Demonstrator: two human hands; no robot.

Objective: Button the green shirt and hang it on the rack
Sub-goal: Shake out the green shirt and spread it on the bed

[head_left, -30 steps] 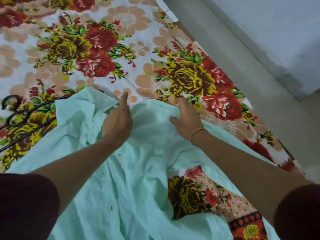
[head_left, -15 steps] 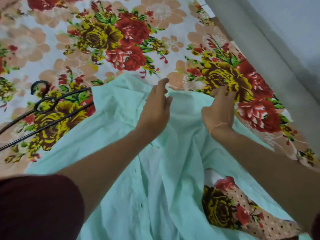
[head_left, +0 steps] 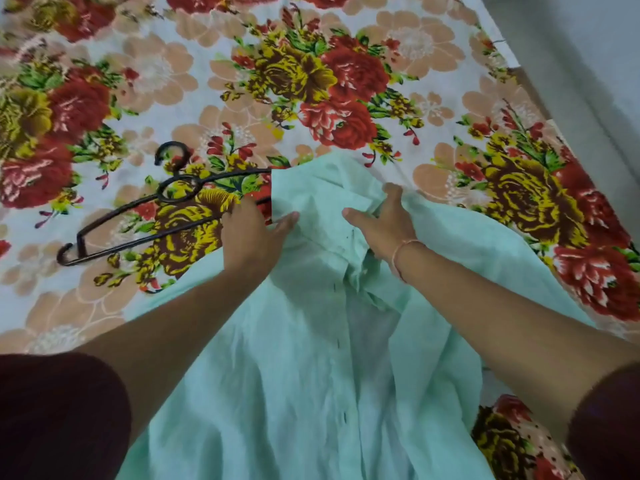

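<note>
You had the green shirt (head_left: 287,368) spread front-up on the bed (head_left: 433,109), over its flowered sheet, with the collar end farthest from you and the hem running out of view toward your body. The front placket lay partly open, a row of small dark marks running down its middle.

Your left hand (head_left: 251,233) rested at the shirt's left collar edge, fingers curled down and thumb stretched out across the cloth; it pressed on the fabric, but whether it pinched a fold I could not tell. Your right hand (head_left: 384,226) lay just beside it on the other side of the collar, thumb pointing toward the left hand and fingers bent into a bunch of crumpled fabric that it seemed to grip. A thin thread bracelet (head_left: 401,252) circled that wrist. Dark red sleeves covered both upper arms.

A dark hanger (head_left: 149,216) lay flat on the sheet to the left of the shirt, its hook pointing away from you and its right end tucked under the shirt's shoulder, close to your left hand.
</note>
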